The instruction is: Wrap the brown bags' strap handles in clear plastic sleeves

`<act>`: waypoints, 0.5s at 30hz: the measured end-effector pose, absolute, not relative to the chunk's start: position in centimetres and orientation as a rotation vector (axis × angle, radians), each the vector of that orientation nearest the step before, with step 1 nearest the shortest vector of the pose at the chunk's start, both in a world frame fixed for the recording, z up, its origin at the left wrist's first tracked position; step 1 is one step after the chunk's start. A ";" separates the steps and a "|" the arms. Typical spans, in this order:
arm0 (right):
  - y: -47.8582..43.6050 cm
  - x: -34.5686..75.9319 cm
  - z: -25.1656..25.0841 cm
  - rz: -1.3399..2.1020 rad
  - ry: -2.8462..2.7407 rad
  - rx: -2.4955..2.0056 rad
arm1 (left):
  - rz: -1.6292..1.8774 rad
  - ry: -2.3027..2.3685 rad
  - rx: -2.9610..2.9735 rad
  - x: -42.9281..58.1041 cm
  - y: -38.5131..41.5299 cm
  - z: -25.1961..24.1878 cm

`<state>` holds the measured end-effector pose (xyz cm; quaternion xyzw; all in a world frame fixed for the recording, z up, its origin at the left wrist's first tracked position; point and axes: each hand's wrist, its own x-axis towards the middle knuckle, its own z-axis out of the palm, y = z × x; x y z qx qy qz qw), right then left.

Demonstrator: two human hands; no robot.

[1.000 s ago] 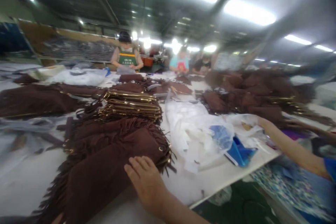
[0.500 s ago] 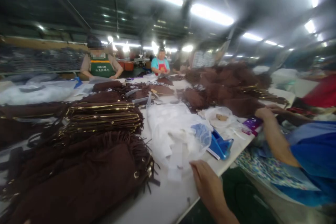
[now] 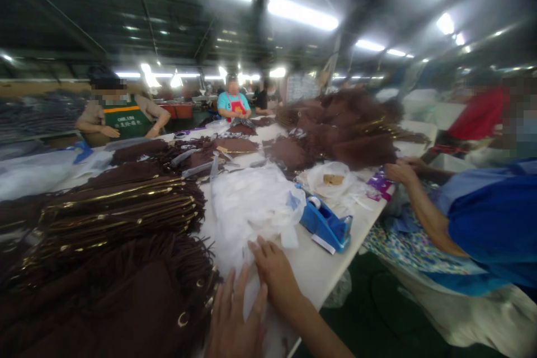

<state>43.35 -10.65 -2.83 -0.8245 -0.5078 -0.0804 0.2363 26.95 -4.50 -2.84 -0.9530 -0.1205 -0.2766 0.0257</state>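
Observation:
My left hand (image 3: 235, 319) lies flat with fingers spread on the near end of a pile of clear plastic bags (image 3: 247, 207), right beside a heap of brown fringed suede bags (image 3: 104, 302). My right hand (image 3: 274, 271) rests open on the same plastic pile, fingers stretched forward. Neither hand grips anything. A stack of brown bags with gold zips (image 3: 121, 210) lies behind the fringed heap.
A blue tape dispenser (image 3: 327, 226) stands right of the plastic on the white table (image 3: 319, 263). A co-worker in blue (image 3: 482, 224) reaches onto the table at right. More brown bags (image 3: 344, 134) are heaped beyond. Other workers stand at the far side.
My right hand left the brown fringed bag and moved right onto the plastic bags. My left hand came into view beside it. The view swung to the right.

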 end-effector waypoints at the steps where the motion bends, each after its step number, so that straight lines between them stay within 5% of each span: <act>1: -11.0 43.6 -2.8 -0.213 -1.410 -2.241 | -0.779 -0.418 -2.947 28.7 -4.1 -3.2; 6: -15.3 47.0 -2.9 -0.249 -1.352 -2.222 | -0.514 -0.678 -3.064 33.5 -1.5 -3.6; 15: -16.6 51.3 -4.7 -0.311 -1.376 -2.294 | -0.533 -0.776 -3.185 33.1 -1.1 -2.9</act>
